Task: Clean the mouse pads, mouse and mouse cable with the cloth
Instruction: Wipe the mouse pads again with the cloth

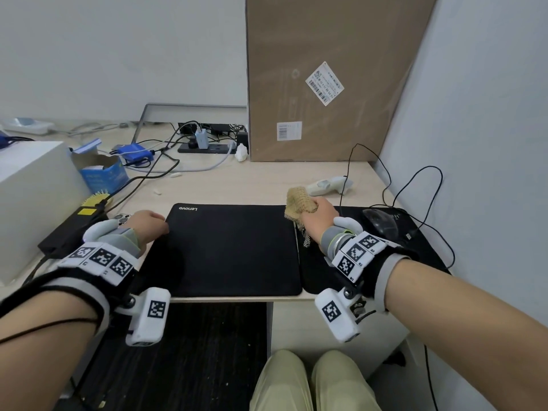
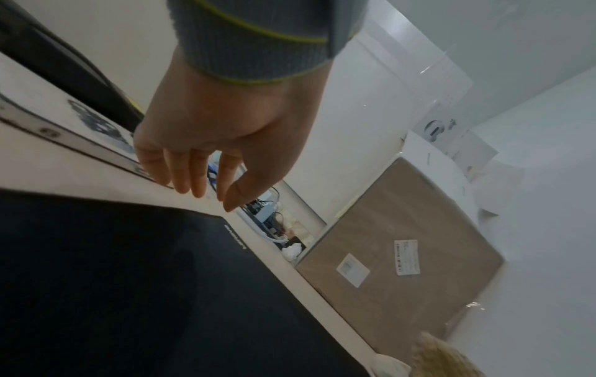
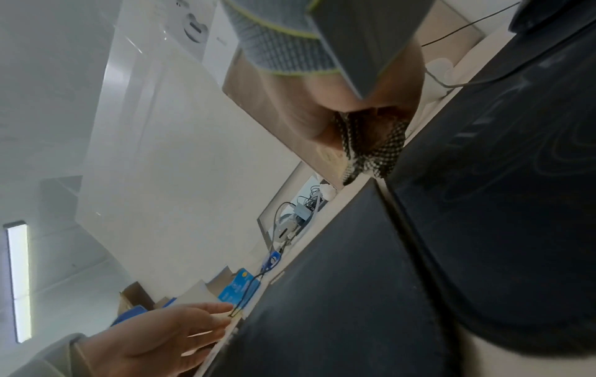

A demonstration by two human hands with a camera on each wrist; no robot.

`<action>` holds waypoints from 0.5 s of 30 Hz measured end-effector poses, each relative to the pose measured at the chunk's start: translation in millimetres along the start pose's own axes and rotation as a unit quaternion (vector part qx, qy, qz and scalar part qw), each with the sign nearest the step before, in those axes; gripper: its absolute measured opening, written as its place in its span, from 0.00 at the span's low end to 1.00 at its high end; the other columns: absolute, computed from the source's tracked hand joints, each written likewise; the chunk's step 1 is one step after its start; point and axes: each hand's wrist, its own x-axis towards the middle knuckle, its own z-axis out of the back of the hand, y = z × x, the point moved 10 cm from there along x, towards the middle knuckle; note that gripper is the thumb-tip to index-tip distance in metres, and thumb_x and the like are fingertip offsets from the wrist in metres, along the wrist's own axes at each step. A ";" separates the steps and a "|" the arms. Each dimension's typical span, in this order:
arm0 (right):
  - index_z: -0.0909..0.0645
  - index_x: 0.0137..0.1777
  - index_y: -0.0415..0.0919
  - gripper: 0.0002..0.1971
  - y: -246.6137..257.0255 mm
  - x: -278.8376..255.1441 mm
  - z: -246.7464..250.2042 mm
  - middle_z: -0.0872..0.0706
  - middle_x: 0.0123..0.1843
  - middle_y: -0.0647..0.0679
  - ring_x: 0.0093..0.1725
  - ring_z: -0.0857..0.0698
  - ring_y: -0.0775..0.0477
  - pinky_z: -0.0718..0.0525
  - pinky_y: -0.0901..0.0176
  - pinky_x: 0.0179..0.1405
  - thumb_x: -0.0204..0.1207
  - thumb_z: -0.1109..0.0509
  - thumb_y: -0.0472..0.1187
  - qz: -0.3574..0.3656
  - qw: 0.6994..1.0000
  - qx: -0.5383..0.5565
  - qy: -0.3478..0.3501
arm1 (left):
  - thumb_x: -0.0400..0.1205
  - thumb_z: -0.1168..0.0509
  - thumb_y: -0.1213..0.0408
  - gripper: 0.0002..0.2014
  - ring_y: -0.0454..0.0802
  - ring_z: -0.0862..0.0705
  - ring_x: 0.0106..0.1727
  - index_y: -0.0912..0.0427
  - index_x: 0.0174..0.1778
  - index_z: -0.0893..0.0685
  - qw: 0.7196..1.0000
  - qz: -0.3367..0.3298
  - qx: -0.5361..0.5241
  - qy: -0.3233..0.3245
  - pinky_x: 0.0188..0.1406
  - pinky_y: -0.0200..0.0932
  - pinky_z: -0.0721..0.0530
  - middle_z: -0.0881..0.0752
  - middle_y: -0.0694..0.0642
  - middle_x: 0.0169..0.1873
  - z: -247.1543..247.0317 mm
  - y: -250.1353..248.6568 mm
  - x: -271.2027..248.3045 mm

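Note:
A black Lenovo mouse pad (image 1: 234, 250) lies mid-desk, and a second black mouse pad (image 1: 317, 277) adjoins it on the right. On that second pad sits the black mouse (image 1: 381, 223), its thin cable (image 1: 415, 185) looping along the right wall. My right hand (image 1: 315, 209) grips a bunched tan mesh cloth (image 1: 300, 201) over the pads' far seam. The right wrist view has the cloth (image 3: 371, 150) hanging under my palm, close above the seam. My left hand (image 1: 161, 224) is at the Lenovo pad's far left corner, its fingers (image 2: 180, 176) relaxed and holding nothing.
A tall cardboard box (image 1: 326, 78) leans at the back. On the left are a white box (image 1: 29, 197), a phone (image 1: 121, 219) and a flat black unit (image 1: 71, 232). A power strip with tangled cables (image 1: 204, 140) sits behind. A white handheld device (image 1: 329, 185) lies beyond the cloth.

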 end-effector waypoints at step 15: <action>0.29 0.62 0.47 0.24 40.2 -25.2 12.2 0.19 0.44 0.49 0.45 0.17 0.47 0.15 0.52 0.45 0.68 0.27 0.32 0.030 0.969 0.220 0.110 | 0.82 0.35 0.66 0.01 0.48 0.18 0.46 0.55 0.46 0.19 0.929 -0.182 -0.170 0.274 0.46 0.41 0.21 0.15 0.53 0.42 -122.0 -180.8 -110.2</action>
